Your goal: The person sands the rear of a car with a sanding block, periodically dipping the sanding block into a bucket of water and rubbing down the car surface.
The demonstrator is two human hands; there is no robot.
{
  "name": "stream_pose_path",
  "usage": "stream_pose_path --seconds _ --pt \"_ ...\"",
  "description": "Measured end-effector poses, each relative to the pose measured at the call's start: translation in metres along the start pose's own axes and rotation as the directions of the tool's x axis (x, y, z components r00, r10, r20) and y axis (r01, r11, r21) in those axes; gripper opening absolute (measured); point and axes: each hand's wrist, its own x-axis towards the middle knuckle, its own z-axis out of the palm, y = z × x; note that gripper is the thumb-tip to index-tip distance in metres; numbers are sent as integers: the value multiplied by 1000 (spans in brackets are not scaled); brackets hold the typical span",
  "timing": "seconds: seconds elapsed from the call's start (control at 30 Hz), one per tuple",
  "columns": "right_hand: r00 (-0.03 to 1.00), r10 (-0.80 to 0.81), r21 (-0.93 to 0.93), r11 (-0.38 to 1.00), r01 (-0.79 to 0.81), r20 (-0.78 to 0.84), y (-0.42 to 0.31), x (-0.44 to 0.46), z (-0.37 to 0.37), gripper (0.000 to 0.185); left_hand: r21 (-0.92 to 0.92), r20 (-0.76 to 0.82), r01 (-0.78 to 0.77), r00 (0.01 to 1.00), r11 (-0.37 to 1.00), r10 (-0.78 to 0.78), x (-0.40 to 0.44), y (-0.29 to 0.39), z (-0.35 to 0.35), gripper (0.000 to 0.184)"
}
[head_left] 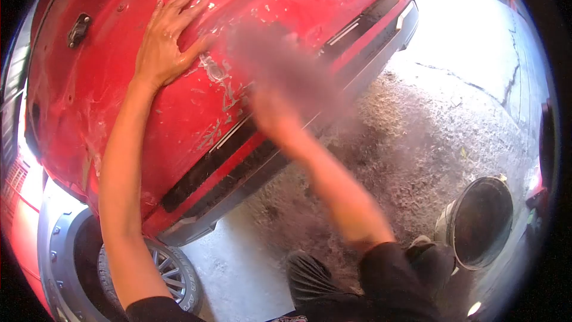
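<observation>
My left hand [164, 45] lies flat on a red car body panel [119, 83], fingers spread and pointing up the panel. Close by are chipped and scraped patches [215, 71] where paint is gone and grey shows. My right hand [277, 113] is smeared by motion over the lower part of the panel, near the dark trim strip [229, 140]. It seems closed on a dark, greyish-purple thing [277, 62], too blurred to name. That blur covers part of the panel and the trim.
A wheel with a tyre [189, 280] sits at lower left beside a grey wheel arch [71, 250]. A bucket [450, 220] stands on the rough, dusty floor [411, 125] at right. My knees are at the bottom. Bright light falls on the floor at upper right.
</observation>
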Motion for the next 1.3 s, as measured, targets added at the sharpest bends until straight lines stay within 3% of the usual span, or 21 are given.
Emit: stream_pose_path --seconds 0.07,0.13,0.2,0.27,0.33,0.4,0.47,0.63,0.7,0.77,0.9,1.0,1.1,1.3 --pt "993 111 15 994 -112 45 -48 -31 32 79 -2 -12 -10 1000 1000 10 -1 2 0 64" --pt "978 145 10 989 -148 148 -81 -60 21 77 -3 -35 -26 999 1000 26 3 0 0 63" --pt "943 265 -122 962 -245 203 -66 -31 17 77 -15 -47 -39 998 999 38 1 -1 2 63" --pt "943 288 -219 943 -249 169 -42 -14 23 77 -6 -30 -39 999 999 38 -3 0 1 62" --pt "986 164 -306 940 -150 20 -25 1 23 78 5 -40 -32 999 999 32 3 0 0 61" --pt "966 215 -272 947 -171 141 -60 -30 13 76 -12 -59 -41 997 999 40 4 0 2 61" --pt "983 110 -262 963 -68 149 -55 -41 7 76 -13 -70 -41 997 999 40 3 -1 1 60" --pt "929 272 -293 936 -195 250 -30 -23 14 79 -14 -90 -36 995 999 35 3 0 3 57" --pt "976 130 -230 969 -88 172 -48 -34 4 77 -40 -104 -28 994 999 24 5 2 2 56" --pt "960 124 -180 980 -80 250 -42 -29 -1 76 -51 -119 -20 993 999 14 2 2 3 55" --pt "966 88 -352 936 4 245 -6 -7 20 81 -47 -118 -15 993 999 10 0 1 5 54" --pt "965 -11 -272 959 85 263 -49 -31 1 83 -55 -131 -3 991 998 -4 4 1 3 54" --pt "930 34 -156 987 26 366 -31 -11 6 83 -69 -143 -19 990 997 8 1 1 5 53" --pt "919 -131 -249 939 235 372 -38 -28 -18 76 -68 -139 10 990 998 -19 0 2 4 51"
